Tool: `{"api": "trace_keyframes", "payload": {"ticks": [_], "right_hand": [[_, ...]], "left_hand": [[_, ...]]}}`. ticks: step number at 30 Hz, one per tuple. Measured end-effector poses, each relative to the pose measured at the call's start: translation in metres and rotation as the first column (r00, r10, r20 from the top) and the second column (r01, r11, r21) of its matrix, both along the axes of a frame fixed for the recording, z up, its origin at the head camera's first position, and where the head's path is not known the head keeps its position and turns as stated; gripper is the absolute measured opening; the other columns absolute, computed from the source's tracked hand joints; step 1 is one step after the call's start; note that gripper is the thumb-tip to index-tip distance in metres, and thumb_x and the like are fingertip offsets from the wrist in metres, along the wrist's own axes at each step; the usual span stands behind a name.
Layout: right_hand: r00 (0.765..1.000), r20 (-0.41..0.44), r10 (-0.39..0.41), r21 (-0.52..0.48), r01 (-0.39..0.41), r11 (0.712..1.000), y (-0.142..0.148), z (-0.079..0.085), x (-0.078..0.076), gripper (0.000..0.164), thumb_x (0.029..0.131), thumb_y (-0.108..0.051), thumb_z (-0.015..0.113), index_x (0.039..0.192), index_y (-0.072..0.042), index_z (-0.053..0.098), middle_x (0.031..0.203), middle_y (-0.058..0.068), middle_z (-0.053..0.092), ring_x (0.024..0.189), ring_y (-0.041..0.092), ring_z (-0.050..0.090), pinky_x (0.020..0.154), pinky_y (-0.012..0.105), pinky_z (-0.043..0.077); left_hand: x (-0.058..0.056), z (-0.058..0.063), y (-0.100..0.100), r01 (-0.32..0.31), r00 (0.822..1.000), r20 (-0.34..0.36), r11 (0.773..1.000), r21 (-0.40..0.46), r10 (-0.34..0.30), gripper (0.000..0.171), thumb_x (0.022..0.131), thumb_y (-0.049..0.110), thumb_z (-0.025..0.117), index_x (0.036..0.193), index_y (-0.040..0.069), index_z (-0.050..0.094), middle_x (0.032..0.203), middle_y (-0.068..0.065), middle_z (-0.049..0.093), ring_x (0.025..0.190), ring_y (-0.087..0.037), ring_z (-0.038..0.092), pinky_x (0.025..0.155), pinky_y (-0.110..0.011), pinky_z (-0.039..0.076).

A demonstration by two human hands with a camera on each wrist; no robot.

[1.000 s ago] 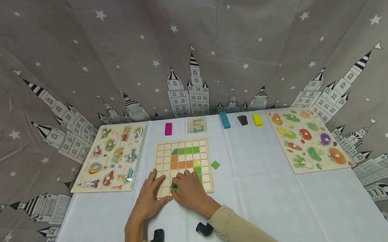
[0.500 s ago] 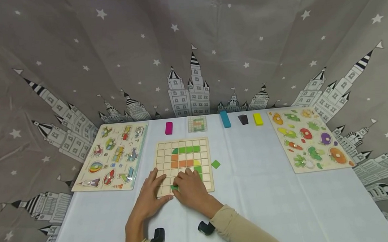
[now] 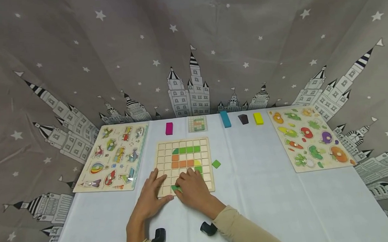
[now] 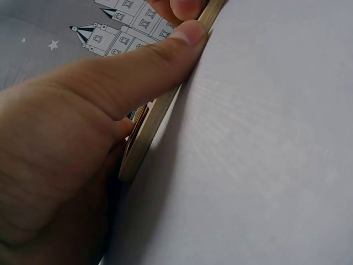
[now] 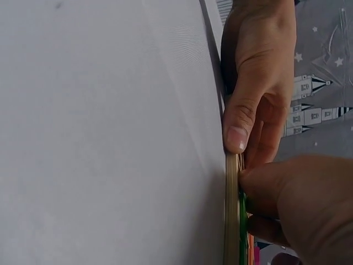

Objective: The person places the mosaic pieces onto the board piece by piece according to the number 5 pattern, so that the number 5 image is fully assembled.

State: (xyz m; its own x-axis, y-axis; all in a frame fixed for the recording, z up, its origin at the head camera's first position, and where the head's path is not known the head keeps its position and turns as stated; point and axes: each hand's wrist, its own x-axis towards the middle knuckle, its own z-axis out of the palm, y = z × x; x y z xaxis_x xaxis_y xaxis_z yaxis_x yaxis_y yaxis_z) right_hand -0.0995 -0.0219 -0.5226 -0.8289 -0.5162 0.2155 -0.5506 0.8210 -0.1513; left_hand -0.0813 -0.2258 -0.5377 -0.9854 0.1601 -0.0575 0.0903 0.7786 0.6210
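A wooden grid board (image 3: pixel 161 149) lies flat on the white cloth, with green, orange and yellow tiles set in some squares. My left hand (image 3: pixel 148 197) rests at its lower left corner, fingers spread over the left side and thumb (image 4: pixel 176 47) along the near edge. At the board's near edge, my right hand (image 3: pixel 194 191) has curled fingers over a green tile (image 3: pixel 175 188), which shows beside the thumb; the rest of the tile is hidden under the hand. A loose green tile (image 3: pixel 216 164) lies just right of the board.
A small pattern card (image 3: pixel 197 124) lies behind the board. Pink (image 3: pixel 169 128), blue (image 3: pixel 225 119), black (image 3: pixel 243 119) and yellow (image 3: pixel 258 118) blocks stand along the back. Picture puzzles lie left (image 3: pixel 109 157) and right (image 3: pixel 307 141).
My right hand has shifted slightly right, and more of the green tile shows beside its thumb. My left hand stays at the board's corner.
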Motion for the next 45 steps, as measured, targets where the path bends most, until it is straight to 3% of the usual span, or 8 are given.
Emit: {"api": "trace_keyframes", "payload": {"ticks": [7, 10, 13, 16, 22, 35, 45], "right_hand": [[0.996, 0.062, -0.069, -0.131, 0.077, 0.988, 0.028, 0.001, -0.008, 0.027, 0.094, -0.049, 0.069, 0.108, -0.028, 0.077, 0.106, -0.01, 0.07, 0.091, 0.013, 0.052, 0.075, 0.029, 0.038], [0.992, 0.063, -0.113, -0.247, 0.126, 0.961, 0.051, 0.002, -0.019, 0.026, 0.093, -0.043, 0.072, 0.11, -0.024, 0.076, 0.106, -0.005, 0.071, 0.092, 0.017, 0.055, 0.077, 0.034, 0.042], [0.979, 0.098, -0.179, -0.348, 0.202, 0.915, 0.076, -0.001, -0.029, 0.027, 0.092, -0.037, 0.075, 0.112, -0.019, 0.076, 0.108, 0.0, 0.072, 0.093, 0.02, 0.056, 0.08, 0.038, 0.046], [0.956, 0.154, -0.25, -0.37, 0.291, 0.882, 0.099, -0.008, -0.036, 0.034, 0.091, -0.034, 0.077, 0.119, -0.016, 0.074, 0.114, 0.003, 0.071, 0.099, 0.022, 0.057, 0.085, 0.04, 0.047], [0.927, 0.236, -0.293, -0.362, 0.363, 0.859, 0.123, -0.018, -0.042, 0.046, 0.089, -0.035, 0.08, 0.128, -0.012, 0.07, 0.122, 0.007, 0.071, 0.108, 0.027, 0.06, 0.093, 0.044, 0.05], [0.93, 0.217, -0.297, -0.334, 0.357, 0.872, 0.127, -0.024, -0.041, 0.038, 0.093, -0.02, 0.073, 0.131, -0.012, 0.069, 0.127, 0.009, 0.068, 0.11, 0.029, 0.06, 0.094, 0.046, 0.052], [0.948, 0.235, -0.217, -0.276, 0.279, 0.92, 0.132, -0.019, -0.047, 0.032, 0.096, -0.023, 0.072, 0.127, -0.014, 0.071, 0.12, 0.005, 0.069, 0.109, 0.025, 0.064, 0.094, 0.042, 0.055]], "left_hand": [[-0.002, 0.001, -0.002, -0.004, 1.0, 0.003, 1.0, -0.008, 0.004, 0.086, 0.079, 0.041, 0.086, 0.15, 0.009, 0.05, 0.17, -0.021, 0.016, 0.157, -0.046, 0.011, 0.125, -0.068, 0.015], [-0.006, 0.003, -0.002, -0.006, 1.0, 0.004, 1.0, -0.01, 0.006, 0.086, 0.08, 0.04, 0.086, 0.151, 0.009, 0.049, 0.171, -0.02, 0.015, 0.157, -0.046, 0.011, 0.125, -0.068, 0.015], [-0.006, 0.004, -0.002, -0.008, 1.0, 0.01, 1.0, -0.005, 0.008, 0.086, 0.08, 0.039, 0.086, 0.151, 0.01, 0.048, 0.171, -0.019, 0.015, 0.157, -0.046, 0.01, 0.125, -0.068, 0.015], [-0.005, 0.003, -0.001, -0.011, 1.0, 0.021, 1.0, 0.004, 0.011, 0.087, 0.079, 0.039, 0.087, 0.151, 0.009, 0.049, 0.171, -0.02, 0.015, 0.158, -0.045, 0.01, 0.126, -0.066, 0.013], [-0.001, 0.0, 0.0, -0.021, 0.999, 0.035, 1.0, 0.009, 0.021, 0.087, 0.077, 0.037, 0.088, 0.15, 0.008, 0.05, 0.171, -0.019, 0.015, 0.158, -0.043, 0.009, 0.128, -0.062, 0.01], [0.002, 0.003, 0.002, -0.032, 0.999, 0.042, 0.999, 0.023, 0.031, 0.087, 0.077, 0.039, 0.088, 0.15, 0.009, 0.05, 0.171, -0.019, 0.016, 0.158, -0.045, 0.01, 0.126, -0.066, 0.012], [0.0, 0.004, 0.001, -0.017, 0.999, 0.037, 0.999, 0.026, 0.017, 0.086, 0.079, 0.039, 0.087, 0.151, 0.009, 0.049, 0.171, -0.019, 0.014, 0.158, -0.045, 0.009, 0.126, -0.066, 0.012]]}}
